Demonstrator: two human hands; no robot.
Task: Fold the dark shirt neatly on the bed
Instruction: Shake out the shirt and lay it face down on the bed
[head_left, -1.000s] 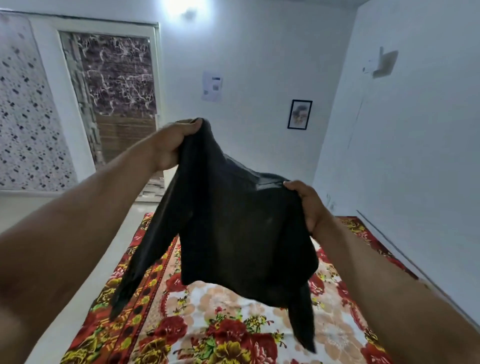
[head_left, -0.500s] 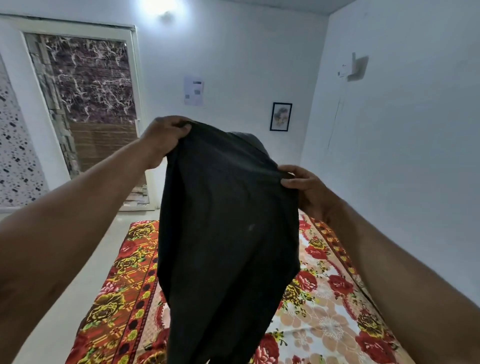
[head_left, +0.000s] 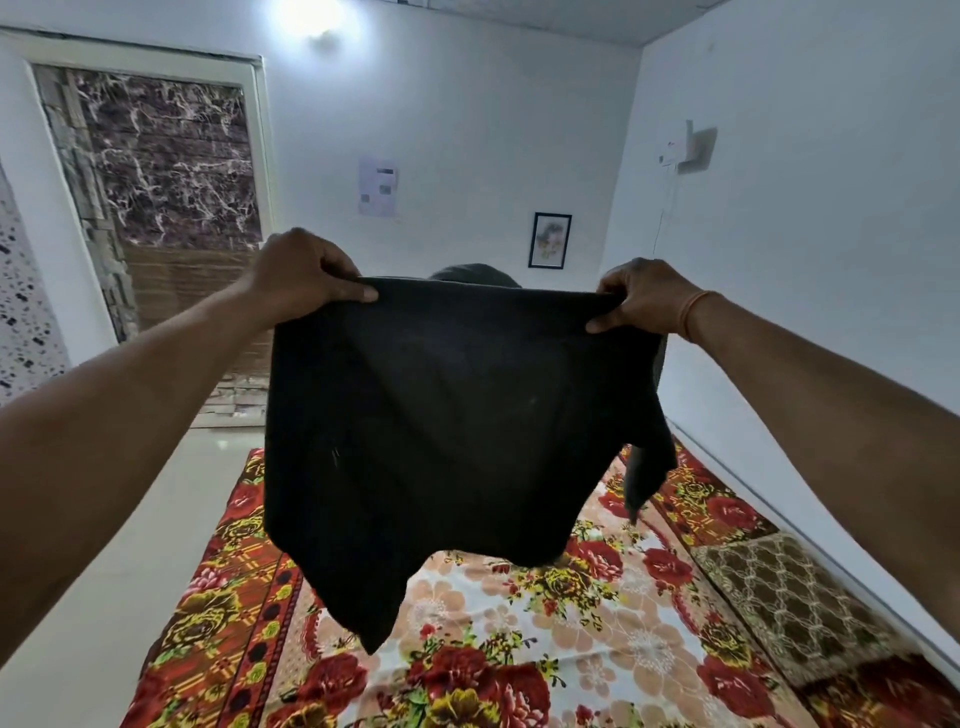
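Note:
The dark shirt (head_left: 441, 431) hangs in the air in front of me, stretched wide between both hands. My left hand (head_left: 301, 273) pinches its top left corner. My right hand (head_left: 644, 296) pinches the top right corner, with an orange thread on that wrist. The top edge is pulled taut and level. A sleeve dangles at the lower right and a pointed flap hangs at the lower left. Below lies the bed (head_left: 519, 623), covered with a red and cream floral sheet. The shirt hides the far end of the bed.
A brown patterned pillow (head_left: 789, 597) lies on the bed's right side by the white wall. Pale floor (head_left: 130, 545) runs along the bed's left. A doorway with a dark marbled panel (head_left: 166, 171) stands at the back left; a small framed picture (head_left: 549, 240) hangs on the far wall.
My hands have moved apart and levelled, spreading the shirt from a bunched narrow drape into a wide flat panel. The view has pulled back, showing more of the bed and the pillow.

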